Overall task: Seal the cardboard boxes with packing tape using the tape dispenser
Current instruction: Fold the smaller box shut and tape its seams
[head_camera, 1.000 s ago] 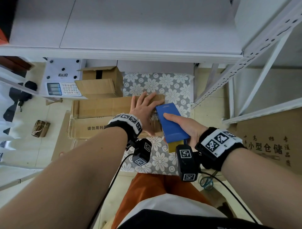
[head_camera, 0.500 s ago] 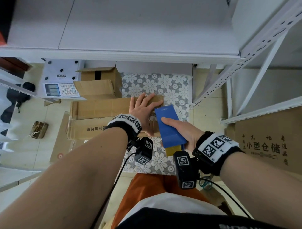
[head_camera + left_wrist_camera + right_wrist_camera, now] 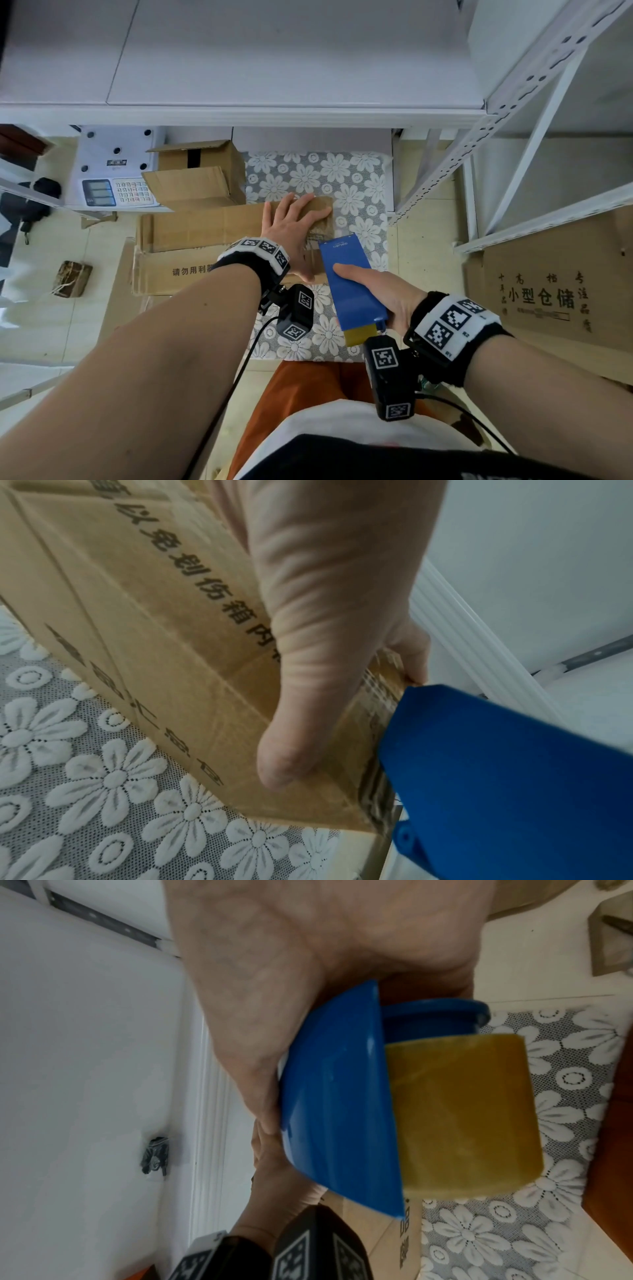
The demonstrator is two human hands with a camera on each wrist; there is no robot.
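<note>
At centre left of the head view, the long cardboard box [image 3: 205,226] is lying on a floral lace tablecloth [image 3: 342,178]. The left hand [image 3: 291,229] is pressing flat on its right end, fingers spread and straight. Just right of it, the right hand [image 3: 380,294] is gripping the blue tape dispenser [image 3: 349,281], its nose touching the box end, with 1 yellowish tape roll [image 3: 361,334] showing at its rear.
</note>
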